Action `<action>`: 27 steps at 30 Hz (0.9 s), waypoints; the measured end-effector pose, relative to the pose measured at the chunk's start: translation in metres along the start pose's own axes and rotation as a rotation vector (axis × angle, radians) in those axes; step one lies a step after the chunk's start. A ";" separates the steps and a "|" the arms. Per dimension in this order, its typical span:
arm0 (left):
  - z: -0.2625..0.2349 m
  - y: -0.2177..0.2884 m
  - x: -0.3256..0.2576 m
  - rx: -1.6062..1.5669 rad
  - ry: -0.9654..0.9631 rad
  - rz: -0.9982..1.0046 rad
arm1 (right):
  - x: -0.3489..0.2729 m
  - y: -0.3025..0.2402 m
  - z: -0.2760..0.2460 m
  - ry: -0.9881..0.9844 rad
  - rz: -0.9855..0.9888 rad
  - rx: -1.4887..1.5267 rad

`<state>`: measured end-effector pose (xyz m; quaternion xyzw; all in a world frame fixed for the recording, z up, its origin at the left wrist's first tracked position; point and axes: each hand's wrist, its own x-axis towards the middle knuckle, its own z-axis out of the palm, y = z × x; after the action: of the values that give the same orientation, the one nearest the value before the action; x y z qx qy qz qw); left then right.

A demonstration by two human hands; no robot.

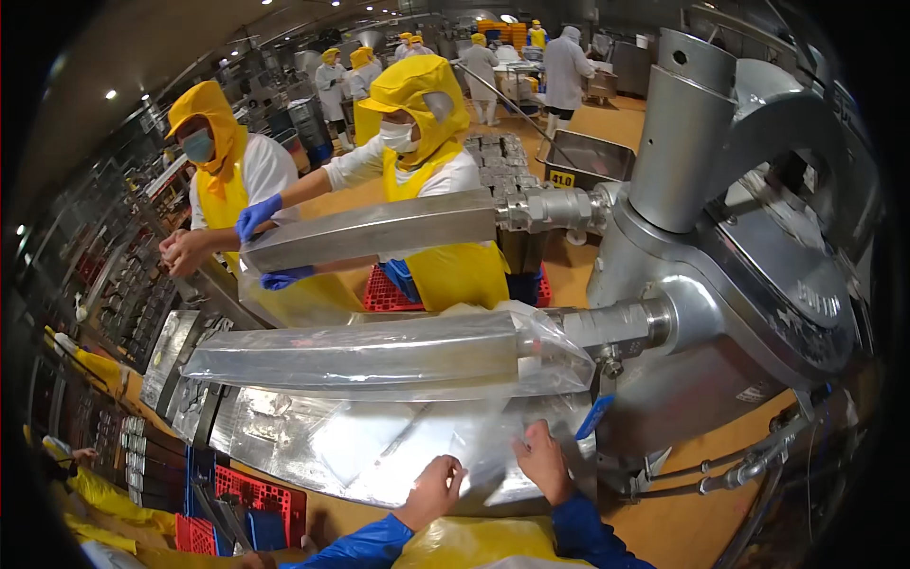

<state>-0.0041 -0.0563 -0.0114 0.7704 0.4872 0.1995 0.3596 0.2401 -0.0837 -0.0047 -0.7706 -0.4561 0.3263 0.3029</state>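
Note:
My left hand point(434, 488) is closed, fingertips pinched at the edge of a thin clear plastic bag point(488, 438). My right hand point(545, 465) is also closed at the film, a short way to the right. The bag is nearly see-through, so its outline is hard to make out. Beyond my hands, a long square metal tube point(417, 358) lies level, sleeved in another clear plastic bag point(555, 365) bunched at its right end. A blue valve handle point(595, 417) hangs beside my right hand.
A large grey metal machine point(701, 275) stands at right, feeding both tubes. Opposite, a co-worker's blue-gloved hands point(258, 216) touch the upper metal tube point(379, 228). Another person point(223, 161) stands left. Below lies a shiny metal table point(332, 436); red crates point(261, 498) stand lower left.

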 end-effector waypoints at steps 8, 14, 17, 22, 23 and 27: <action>0.015 -0.007 0.041 -1.585 0.076 -0.699 | -0.011 0.051 0.030 -0.025 -0.554 -0.130; -0.008 0.013 0.019 -0.700 0.173 0.009 | -0.005 0.025 0.038 -0.257 -0.012 1.393; -0.007 0.014 0.014 -0.636 0.015 -0.031 | -0.003 -0.008 0.027 -0.481 0.019 1.630; -0.018 -0.014 0.044 -1.379 0.148 -0.401 | 0.010 0.039 0.059 -0.411 -0.333 0.689; -0.019 -0.016 0.042 -1.242 0.095 -0.250 | 0.007 0.039 0.062 -0.367 -0.423 0.455; -0.033 0.023 0.021 -0.288 0.266 0.133 | 0.010 0.020 0.055 -0.117 -0.315 0.540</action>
<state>-0.0024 -0.0316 0.0264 0.7085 0.4448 0.3902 0.3846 0.2111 -0.0734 -0.0551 -0.5621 -0.4831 0.4286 0.5166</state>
